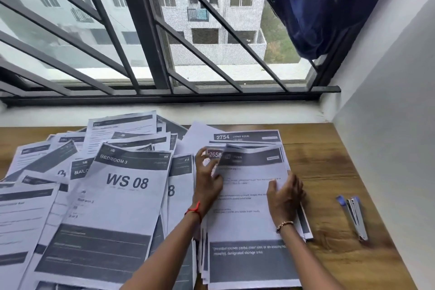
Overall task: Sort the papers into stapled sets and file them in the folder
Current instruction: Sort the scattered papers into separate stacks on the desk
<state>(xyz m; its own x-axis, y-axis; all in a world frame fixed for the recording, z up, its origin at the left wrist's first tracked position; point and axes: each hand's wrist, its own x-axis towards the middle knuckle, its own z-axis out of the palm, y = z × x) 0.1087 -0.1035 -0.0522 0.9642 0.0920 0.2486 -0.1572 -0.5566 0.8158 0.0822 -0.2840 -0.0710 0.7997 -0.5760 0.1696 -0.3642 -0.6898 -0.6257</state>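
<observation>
Two bare hands work one pile of white printed sheets with dark header bands (249, 223), which lies nearest the viewer on the wooden tabletop (329, 162), right of centre. The right hand (286, 198), wearing a beaded bracelet, pinches the right edge of the top sheet between thumb and fingers; the left hand (208, 175), with a red thread at the wrist, has its fingers curled loosely at the sheet's upper left corner, which is raised and blurred, so whether it truly grips there cannot be told. The step in hand appears to be drawing matching sheets into a set. It would be done well by reading the header code before moving a page, keeping one hand flat on the pile so lower sheets do not slide, and squaring all edges before stapling. To the left sprawls a loose spread of similar printed pages (113, 186), overlapping at many angles, the uppermost marked "WS 08"; these look unsorted and should stay apart from the working pile. A grey metal stapler with a blue end (355, 216) lies on bare wood to the right, well apart from both hands, untouched. No folder is visible. Beyond stand the pale sill, a black barred window (146, 30) and a hanging dark blue cloth (317, 7)
</observation>
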